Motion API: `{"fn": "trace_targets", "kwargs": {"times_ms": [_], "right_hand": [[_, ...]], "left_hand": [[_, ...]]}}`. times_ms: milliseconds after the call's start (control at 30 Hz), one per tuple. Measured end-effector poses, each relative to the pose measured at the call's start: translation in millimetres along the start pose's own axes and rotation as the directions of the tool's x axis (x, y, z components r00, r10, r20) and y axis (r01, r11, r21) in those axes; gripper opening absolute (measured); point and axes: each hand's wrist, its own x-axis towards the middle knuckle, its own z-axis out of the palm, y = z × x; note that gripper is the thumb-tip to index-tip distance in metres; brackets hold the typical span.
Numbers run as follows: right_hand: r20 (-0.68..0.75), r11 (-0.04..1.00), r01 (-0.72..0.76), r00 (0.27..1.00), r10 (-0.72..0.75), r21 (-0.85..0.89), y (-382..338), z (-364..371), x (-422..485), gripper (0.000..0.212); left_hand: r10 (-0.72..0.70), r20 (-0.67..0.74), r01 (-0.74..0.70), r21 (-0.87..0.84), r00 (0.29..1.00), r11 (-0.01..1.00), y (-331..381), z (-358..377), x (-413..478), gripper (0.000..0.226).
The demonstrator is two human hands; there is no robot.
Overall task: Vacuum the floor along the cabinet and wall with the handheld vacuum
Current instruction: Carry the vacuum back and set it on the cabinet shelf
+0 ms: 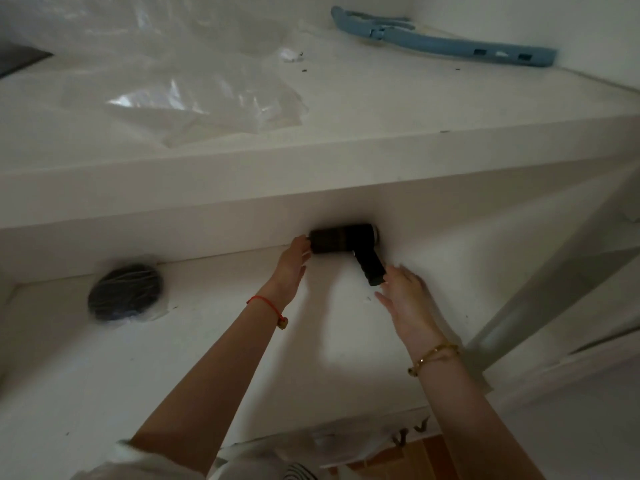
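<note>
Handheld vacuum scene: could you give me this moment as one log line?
handheld vacuum lying by cabinet step | left hand touching barrel end | right hand open beside handle | not gripped

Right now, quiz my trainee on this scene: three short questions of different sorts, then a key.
1. True or false: the right hand is closed around the handle of the handheld vacuum.
2. Which hand touches the end of the vacuum's barrel? A) left hand B) right hand C) neither
3. Fill in: the long tool lying on the upper surface by the far wall is coloured ____.

Key: 1 false, it is open beside the handle; 2 A; 3 blue, the blue tool.
</note>
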Motion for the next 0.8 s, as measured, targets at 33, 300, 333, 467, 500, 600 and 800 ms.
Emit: {"fn": "trace_targets", "kwargs": {"times_ms": [33, 300, 333, 467, 500, 600, 800], "right_hand": [[0.056, 0.983, -0.11, 0.993, 0.102, 0.145, -2, 0, 1, 0.034], [0.187, 0.82, -0.281, 0.958, 0.215, 0.498, -4, -5, 10, 0.067], [0.191, 0.817, -0.281, 0.959, 0.212, 0.503, -4, -6, 10, 0.067], [0.203, 0.811, -0.277, 0.959, 0.199, 0.514, -1, -10, 7, 0.067], [0.204, 0.809, -0.28, 0.958, 0.202, 0.516, -1, -11, 6, 0.066], [0.21, 0.798, -0.29, 0.955, 0.209, 0.528, -2, -12, 3, 0.066], [0.212, 0.794, -0.303, 0.952, 0.222, 0.527, -7, -8, 0, 0.063]], "left_hand": [[-0.001, -0.006, 0.001, -0.031, 1.0, 1.0, -1, 1, 0, 0.046], [0.019, 0.003, -0.018, -0.126, 1.0, 0.992, -6, 7, 0, 0.048], [0.02, 0.002, -0.02, -0.12, 1.0, 0.993, -5, 8, 0, 0.048], [0.027, 0.008, -0.026, -0.102, 1.0, 0.994, -5, 7, -1, 0.048], [0.028, 0.011, -0.027, -0.101, 1.0, 0.995, -5, 5, -1, 0.048], [0.037, 0.026, -0.035, -0.076, 0.999, 0.997, -5, 3, -3, 0.05], [0.071, 0.058, -0.067, -0.059, 0.996, 0.996, -7, 2, -9, 0.051]]}}
